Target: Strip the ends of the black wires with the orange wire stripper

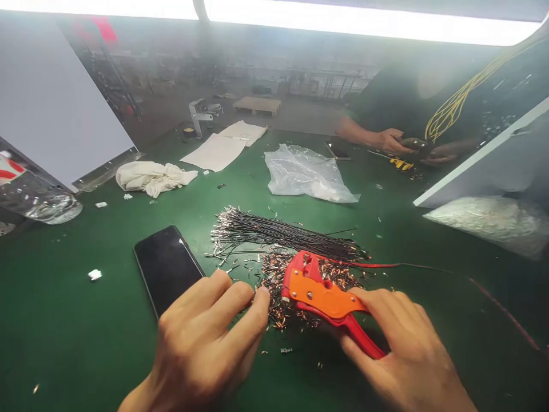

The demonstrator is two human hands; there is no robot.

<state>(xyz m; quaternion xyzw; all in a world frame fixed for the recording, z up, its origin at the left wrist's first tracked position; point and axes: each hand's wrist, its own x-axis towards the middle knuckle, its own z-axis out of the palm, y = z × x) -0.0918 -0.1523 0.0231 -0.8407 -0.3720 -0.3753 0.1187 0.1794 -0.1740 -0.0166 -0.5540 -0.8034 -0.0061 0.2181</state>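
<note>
My right hand [398,343] grips the handles of a red and orange wire stripper [319,292], whose jaws rest over a heap of copper-coloured wire scraps [278,286]. A red wire [386,265] leads away from the jaws to the right. My left hand [206,343] lies palm down on the green table [64,332], fingertips touching the edge of the scrap heap. Just beyond lies a bundle of thin black cut wires [283,232] with stripped ends. A black phone [167,266] lies screen up beside my left hand.
A clear plastic bag [306,171], a crumpled white cloth [152,176] and white paper sheets [223,146] lie further back. Across the table another person's hands [397,140] work on yellow wires [454,106]. White boards [480,154] stand at both sides.
</note>
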